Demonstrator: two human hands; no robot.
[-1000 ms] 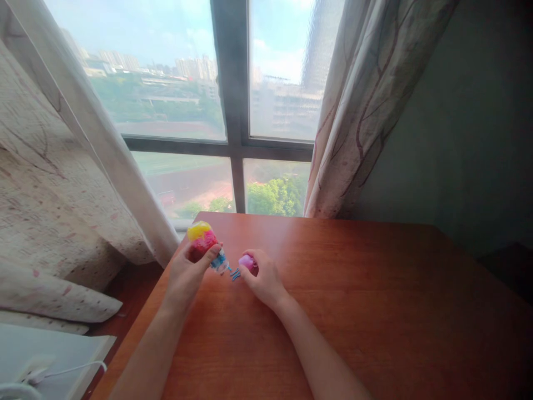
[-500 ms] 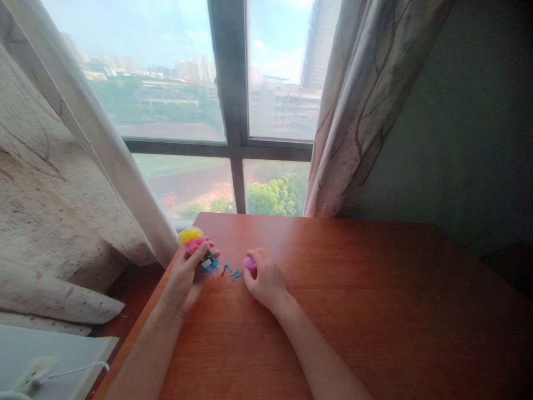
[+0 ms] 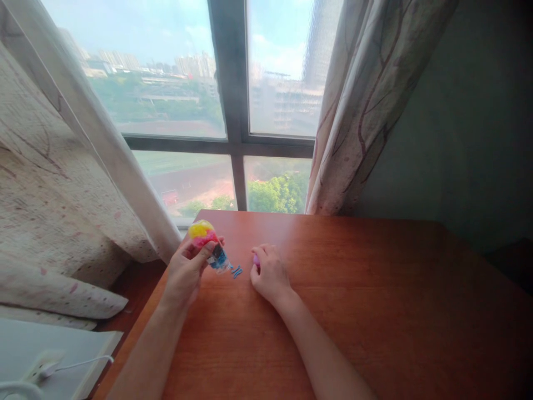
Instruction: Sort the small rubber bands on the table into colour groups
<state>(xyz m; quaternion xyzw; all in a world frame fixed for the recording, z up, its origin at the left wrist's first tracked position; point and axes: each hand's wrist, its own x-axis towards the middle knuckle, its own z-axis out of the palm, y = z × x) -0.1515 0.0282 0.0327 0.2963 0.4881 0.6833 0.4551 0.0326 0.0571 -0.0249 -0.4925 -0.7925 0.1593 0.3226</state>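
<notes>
My left hand (image 3: pixel 183 275) is closed around a small clear container (image 3: pixel 202 229) with yellow, pink, black and blue parts showing through it. The container tilts, its blue end pointing down and right toward the table. Just beyond that end, thin blue strips (image 3: pixel 237 271) lie on the wood; I cannot make out exactly what they are. To their right, my right hand (image 3: pixel 272 275) rests on the table with its fingers curled over a small round pink-purple thing (image 3: pixel 256 260). Most of that round thing is hidden behind the fingers.
The brown wooden table (image 3: pixel 366 300) reaches up to a window with a dark frame (image 3: pixel 235 145). Patterned curtains hang on the left (image 3: pixel 79 139) and right (image 3: pixel 353 111). At the lower left, a white cable (image 3: pixel 83 364) is plugged into an outlet on a white surface.
My left hand has shifted slightly up and right with the container. My right hand has moved a little right with the round thing, which its fingers now cover more.
</notes>
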